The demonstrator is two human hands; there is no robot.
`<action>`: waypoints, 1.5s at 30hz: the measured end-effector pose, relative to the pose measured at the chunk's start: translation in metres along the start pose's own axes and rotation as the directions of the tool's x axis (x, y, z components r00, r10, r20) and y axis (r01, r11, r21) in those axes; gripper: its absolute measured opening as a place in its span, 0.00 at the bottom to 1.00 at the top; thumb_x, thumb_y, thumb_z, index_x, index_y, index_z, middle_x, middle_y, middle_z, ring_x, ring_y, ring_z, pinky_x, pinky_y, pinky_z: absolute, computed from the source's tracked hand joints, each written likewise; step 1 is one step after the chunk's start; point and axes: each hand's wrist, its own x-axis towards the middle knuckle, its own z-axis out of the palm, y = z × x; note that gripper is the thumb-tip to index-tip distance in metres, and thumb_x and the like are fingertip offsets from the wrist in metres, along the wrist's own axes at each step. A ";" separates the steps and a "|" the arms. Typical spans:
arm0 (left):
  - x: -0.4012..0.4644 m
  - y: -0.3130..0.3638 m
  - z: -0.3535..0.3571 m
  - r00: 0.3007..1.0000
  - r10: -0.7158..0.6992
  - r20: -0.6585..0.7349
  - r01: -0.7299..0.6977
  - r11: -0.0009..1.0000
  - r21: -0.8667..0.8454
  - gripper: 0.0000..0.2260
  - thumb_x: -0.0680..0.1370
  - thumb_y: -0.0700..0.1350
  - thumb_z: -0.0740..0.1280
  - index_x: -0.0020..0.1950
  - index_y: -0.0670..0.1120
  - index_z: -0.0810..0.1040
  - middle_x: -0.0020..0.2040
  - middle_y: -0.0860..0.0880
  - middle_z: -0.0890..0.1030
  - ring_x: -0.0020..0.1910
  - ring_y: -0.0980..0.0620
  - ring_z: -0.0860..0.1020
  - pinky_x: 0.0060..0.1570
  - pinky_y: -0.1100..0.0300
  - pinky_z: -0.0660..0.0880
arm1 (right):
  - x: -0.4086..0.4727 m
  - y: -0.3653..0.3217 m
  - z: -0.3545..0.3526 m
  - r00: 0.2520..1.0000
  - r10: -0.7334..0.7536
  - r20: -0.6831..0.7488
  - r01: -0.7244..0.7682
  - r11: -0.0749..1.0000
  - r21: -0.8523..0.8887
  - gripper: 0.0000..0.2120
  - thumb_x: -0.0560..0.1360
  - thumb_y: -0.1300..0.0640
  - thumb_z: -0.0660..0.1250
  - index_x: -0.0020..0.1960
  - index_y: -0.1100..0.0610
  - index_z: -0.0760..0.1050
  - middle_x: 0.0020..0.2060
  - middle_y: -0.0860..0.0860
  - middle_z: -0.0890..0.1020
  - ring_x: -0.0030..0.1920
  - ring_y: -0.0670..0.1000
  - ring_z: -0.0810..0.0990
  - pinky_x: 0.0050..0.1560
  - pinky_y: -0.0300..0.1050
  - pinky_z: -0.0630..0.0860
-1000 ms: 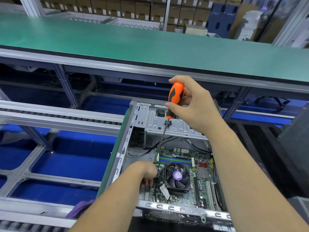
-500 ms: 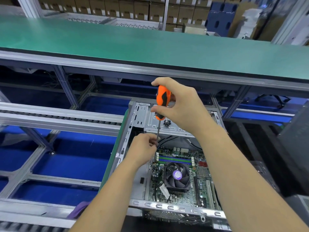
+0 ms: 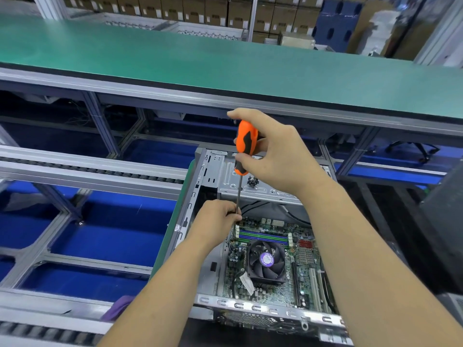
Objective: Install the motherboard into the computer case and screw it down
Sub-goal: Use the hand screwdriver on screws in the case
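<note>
Left hand (image 3: 217,219), above the far left corner of the motherboard (image 3: 275,259): fingers curled, pinching the lower end of the screwdriver (image 3: 244,156) shaft; whether a screw sits at the tip cannot be told, since the fingers hide it. The motherboard lies flat inside the open computer case (image 3: 213,171), its cooler fan (image 3: 266,260) near the middle. Right hand (image 3: 275,156): fingers and thumb wrapped round the orange and black handle, shaft held nearly upright. A small dark cluster, probably spare screws (image 3: 252,182), rests on the metal drive shelf just right of the shaft.

Judged step: seating a screw on the tip before driving it at a board corner. To do it well, keep the shaft in line with the hole, let the left fingers steady the tip until the thread bites, then turn with light downward pressure and stop once snug, so the board is not stressed or the tip does not slip onto components.

Setting: the case rests on a framed assembly-line station over blue panels (image 3: 105,236), with roller rails (image 3: 87,169) to the left, a green bench top (image 3: 225,61) beyond, and stacked cartons (image 3: 200,11) at the back
</note>
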 end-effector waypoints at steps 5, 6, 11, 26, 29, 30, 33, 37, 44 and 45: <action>0.000 -0.002 0.003 1.000 -0.010 -0.006 0.010 1.000 -0.002 0.05 0.78 0.42 0.69 0.44 0.47 0.83 0.42 0.51 0.84 0.45 0.54 0.80 0.49 0.59 0.76 | -0.001 0.000 0.001 1.000 0.021 -0.002 -0.021 1.000 0.021 0.29 0.75 0.61 0.75 0.72 0.46 0.71 0.46 0.53 0.79 0.45 0.60 0.83 0.52 0.57 0.82; 0.000 -0.003 0.003 1.000 -0.012 -0.006 0.012 1.000 -0.001 0.05 0.78 0.42 0.69 0.44 0.47 0.83 0.42 0.52 0.83 0.45 0.54 0.80 0.49 0.59 0.77 | -0.001 0.000 0.001 1.000 0.022 -0.006 -0.022 0.999 0.023 0.29 0.75 0.61 0.75 0.71 0.46 0.71 0.45 0.51 0.79 0.44 0.60 0.83 0.52 0.57 0.82; -0.002 -0.004 0.003 1.000 -0.022 0.001 0.022 1.000 -0.009 0.05 0.78 0.42 0.69 0.44 0.49 0.83 0.42 0.53 0.83 0.45 0.55 0.79 0.50 0.57 0.77 | -0.001 0.001 0.000 1.000 0.018 -0.015 -0.017 1.000 0.021 0.28 0.74 0.61 0.76 0.71 0.46 0.72 0.44 0.48 0.79 0.44 0.58 0.83 0.51 0.56 0.82; -0.001 -0.005 0.006 0.999 -0.029 -0.016 0.029 0.999 -0.023 0.04 0.79 0.42 0.69 0.48 0.49 0.83 0.42 0.55 0.81 0.44 0.58 0.78 0.44 0.67 0.72 | -0.004 -0.002 0.001 1.000 0.013 -0.028 -0.012 1.000 0.024 0.27 0.72 0.59 0.78 0.68 0.47 0.74 0.43 0.44 0.77 0.42 0.59 0.82 0.50 0.57 0.81; -0.002 -0.006 0.008 0.999 -0.044 -0.025 0.044 0.999 -0.030 0.04 0.78 0.43 0.69 0.49 0.50 0.83 0.41 0.57 0.80 0.42 0.62 0.77 0.40 0.73 0.68 | -0.005 -0.003 -0.002 1.000 0.020 -0.015 -0.019 0.998 0.065 0.28 0.73 0.61 0.77 0.69 0.45 0.73 0.46 0.48 0.80 0.46 0.57 0.83 0.53 0.52 0.82; -0.001 -0.006 0.008 0.999 -0.046 -0.026 0.045 0.999 -0.029 0.04 0.78 0.43 0.69 0.49 0.50 0.83 0.42 0.56 0.80 0.43 0.60 0.77 0.41 0.73 0.68 | -0.006 -0.003 -0.004 1.000 0.023 -0.002 -0.022 0.993 0.112 0.29 0.74 0.63 0.75 0.70 0.44 0.73 0.50 0.51 0.82 0.49 0.56 0.84 0.55 0.49 0.82; -0.002 -0.006 0.009 0.998 -0.049 -0.029 0.048 0.998 -0.036 0.04 0.79 0.42 0.69 0.48 0.49 0.83 0.43 0.55 0.82 0.45 0.56 0.79 0.43 0.68 0.71 | -0.006 -0.002 -0.007 0.999 0.032 0.011 -0.034 0.976 0.216 0.28 0.75 0.68 0.71 0.69 0.46 0.74 0.54 0.53 0.83 0.52 0.53 0.85 0.55 0.45 0.83; -0.003 -0.004 0.009 0.999 -0.033 -0.031 0.031 0.998 -0.050 0.05 0.79 0.41 0.68 0.50 0.48 0.84 0.46 0.52 0.83 0.47 0.55 0.80 0.49 0.63 0.74 | -0.008 -0.003 -0.005 0.998 0.035 -0.057 -0.026 0.986 0.163 0.24 0.73 0.63 0.78 0.65 0.48 0.77 0.44 0.45 0.79 0.44 0.53 0.84 0.52 0.41 0.82; -0.003 -0.004 0.009 0.999 -0.042 -0.019 0.041 0.997 -0.061 0.05 0.79 0.40 0.68 0.51 0.48 0.83 0.46 0.52 0.83 0.47 0.54 0.80 0.49 0.63 0.74 | -0.010 -0.002 -0.004 0.996 0.034 -0.082 -0.017 0.980 0.200 0.25 0.72 0.65 0.77 0.64 0.47 0.78 0.44 0.44 0.80 0.44 0.51 0.84 0.55 0.46 0.82; -0.003 -0.004 0.010 0.999 -0.045 -0.017 0.043 0.997 -0.061 0.06 0.79 0.40 0.67 0.51 0.48 0.83 0.46 0.52 0.83 0.48 0.55 0.80 0.49 0.63 0.73 | -0.010 -0.003 -0.004 0.995 0.034 -0.089 -0.016 0.981 0.195 0.24 0.72 0.64 0.78 0.64 0.46 0.78 0.44 0.44 0.80 0.45 0.51 0.83 0.56 0.46 0.82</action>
